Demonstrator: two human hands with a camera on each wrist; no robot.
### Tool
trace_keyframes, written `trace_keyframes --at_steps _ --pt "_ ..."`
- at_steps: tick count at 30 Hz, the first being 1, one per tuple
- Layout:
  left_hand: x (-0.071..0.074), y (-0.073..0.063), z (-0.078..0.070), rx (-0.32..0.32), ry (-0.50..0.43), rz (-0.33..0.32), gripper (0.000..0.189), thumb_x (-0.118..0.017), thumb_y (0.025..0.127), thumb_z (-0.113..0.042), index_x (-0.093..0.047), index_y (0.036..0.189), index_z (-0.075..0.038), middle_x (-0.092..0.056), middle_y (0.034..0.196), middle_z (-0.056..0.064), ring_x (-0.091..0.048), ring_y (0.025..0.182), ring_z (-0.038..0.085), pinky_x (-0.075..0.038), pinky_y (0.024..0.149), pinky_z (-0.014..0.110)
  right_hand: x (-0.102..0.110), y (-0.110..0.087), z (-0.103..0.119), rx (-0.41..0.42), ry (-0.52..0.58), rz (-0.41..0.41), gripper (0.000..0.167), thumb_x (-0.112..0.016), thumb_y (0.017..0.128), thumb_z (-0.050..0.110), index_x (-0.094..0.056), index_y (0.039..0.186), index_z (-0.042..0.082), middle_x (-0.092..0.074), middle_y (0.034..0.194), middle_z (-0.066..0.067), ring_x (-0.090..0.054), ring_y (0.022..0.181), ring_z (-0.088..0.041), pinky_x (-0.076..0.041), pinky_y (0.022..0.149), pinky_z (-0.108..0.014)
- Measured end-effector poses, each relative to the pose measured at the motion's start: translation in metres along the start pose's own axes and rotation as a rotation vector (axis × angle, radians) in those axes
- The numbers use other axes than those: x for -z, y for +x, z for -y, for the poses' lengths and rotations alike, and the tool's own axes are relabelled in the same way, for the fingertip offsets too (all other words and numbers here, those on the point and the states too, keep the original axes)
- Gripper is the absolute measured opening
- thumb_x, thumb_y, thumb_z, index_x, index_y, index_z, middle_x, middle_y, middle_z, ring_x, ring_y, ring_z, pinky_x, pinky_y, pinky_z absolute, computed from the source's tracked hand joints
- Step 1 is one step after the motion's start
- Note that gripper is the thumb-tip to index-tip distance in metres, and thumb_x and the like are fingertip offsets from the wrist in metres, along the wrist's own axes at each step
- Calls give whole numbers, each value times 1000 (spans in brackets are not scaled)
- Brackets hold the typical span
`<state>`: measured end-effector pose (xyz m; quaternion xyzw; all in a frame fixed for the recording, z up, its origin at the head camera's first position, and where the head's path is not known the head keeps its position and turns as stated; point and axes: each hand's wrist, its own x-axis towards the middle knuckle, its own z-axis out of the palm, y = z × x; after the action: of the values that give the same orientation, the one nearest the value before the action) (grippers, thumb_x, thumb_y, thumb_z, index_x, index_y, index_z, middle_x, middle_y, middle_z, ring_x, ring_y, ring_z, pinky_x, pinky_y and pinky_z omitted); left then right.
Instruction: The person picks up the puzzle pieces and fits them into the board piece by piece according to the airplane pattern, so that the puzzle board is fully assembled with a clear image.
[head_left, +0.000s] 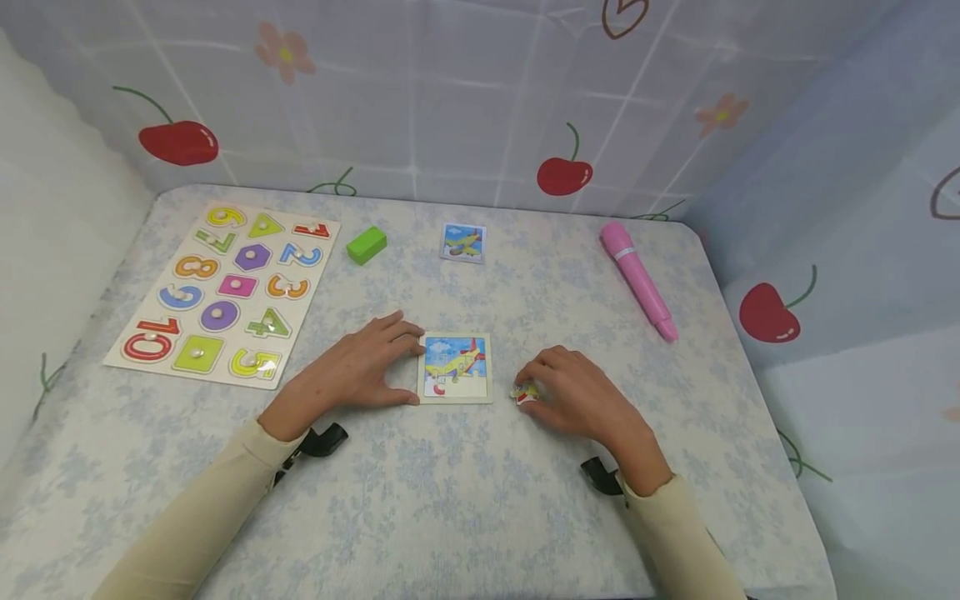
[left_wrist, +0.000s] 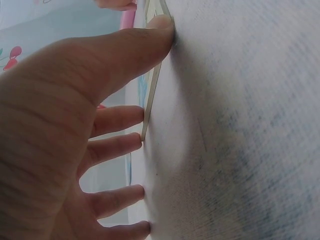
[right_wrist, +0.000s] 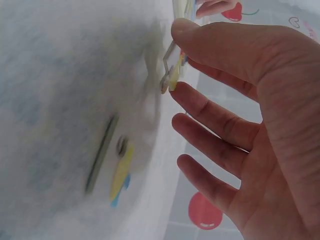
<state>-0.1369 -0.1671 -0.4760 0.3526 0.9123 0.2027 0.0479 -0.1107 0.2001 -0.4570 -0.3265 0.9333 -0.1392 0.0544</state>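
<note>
A small square jigsaw puzzle tray [head_left: 455, 402] with an airplane picture lies flat on the table, partly filled with pieces. My left hand [head_left: 360, 365] rests at the tray's left side. Its thumb touches the near corner and its straight fingers lie by the far corner; the left wrist view shows the thumb [left_wrist: 125, 47] on the tray's edge. To the right of the tray, my right hand [head_left: 573, 396] pinches a yellow and red puzzle piece [head_left: 527, 393] between thumb and fingers. Another yellow and blue puzzle piece [right_wrist: 121, 172] lies on the table under that hand.
A number and shape peg board [head_left: 303, 321] lies at the left. Behind the tray are a green block [head_left: 367, 245] and a small airplane picture card [head_left: 463, 242]. A pink microphone-shaped toy [head_left: 639, 282] lies at the back right. Patterned cloth walls [head_left: 465, 100] surround the table.
</note>
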Motion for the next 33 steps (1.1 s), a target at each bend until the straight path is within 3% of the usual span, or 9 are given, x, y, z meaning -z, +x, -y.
trace_keyframes --at_steps 9,19,33 --pt "0 0 1 2 2 7 69 -93 83 -50 -70 134 -10 -57 153 9 -37 156 45 -50 109 66 2 17 12 84 -11 -40 25 -88 92 24 -78 114 21 -70 107 3 -63 102 -19 -55 89 -41" --pt "0 1 1 12 7 14 69 -92 83 -52 -70 135 -12 -57 153 8 -36 157 43 -51 108 65 -2 39 31 129 -38 -6 25 -85 95 28 -76 117 22 -69 113 1 -65 105 -21 -55 95 -43" --pt "-1 0 2 -2 -6 2 67 -92 84 -52 -70 133 -12 -58 152 7 -38 156 44 -52 108 63 -16 57 50 197 -96 -44 27 -86 95 31 -77 118 20 -70 114 1 -68 108 -22 -56 100 -45"
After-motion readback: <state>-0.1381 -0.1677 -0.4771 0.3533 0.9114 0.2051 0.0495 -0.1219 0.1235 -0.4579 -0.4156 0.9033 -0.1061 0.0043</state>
